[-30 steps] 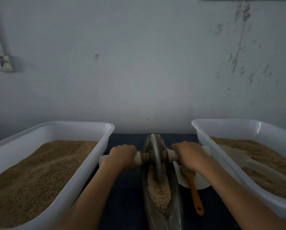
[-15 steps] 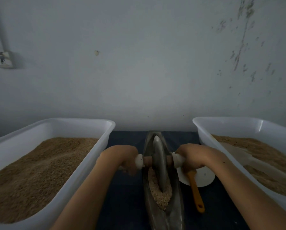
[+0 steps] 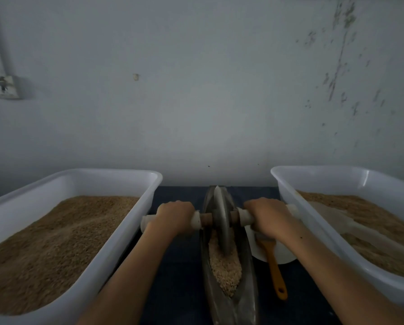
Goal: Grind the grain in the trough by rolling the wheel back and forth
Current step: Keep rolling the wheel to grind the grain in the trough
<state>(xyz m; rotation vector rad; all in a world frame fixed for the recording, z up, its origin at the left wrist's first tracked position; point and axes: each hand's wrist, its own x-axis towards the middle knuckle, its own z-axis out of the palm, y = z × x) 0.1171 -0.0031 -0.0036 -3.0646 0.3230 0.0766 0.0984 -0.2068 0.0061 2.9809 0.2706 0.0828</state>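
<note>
Wheel (image 3: 220, 221): thin grey metal disc, upright in the trough (image 3: 243, 296), a narrow boat-shaped metal vessel. Axle: brown wooden hubs, pale cylindrical handles.

Left hand (image 3: 174, 215): fingers curled round the left handle. Right hand (image 3: 267, 216): fingers curled round the right handle.

Grain (image 3: 225, 268): coarse, pale, heaped in the trough nearer the person than the grip.

Left tub (image 3: 116, 252): white plastic, rounded rim, fine brown grain; the handle end lies close to its wall. Right tub (image 3: 313, 238): the same, just outside the right hand.

Brush (image 3: 274, 268): orange handle, on a white plate (image 3: 285, 256) under the right wrist.
</note>
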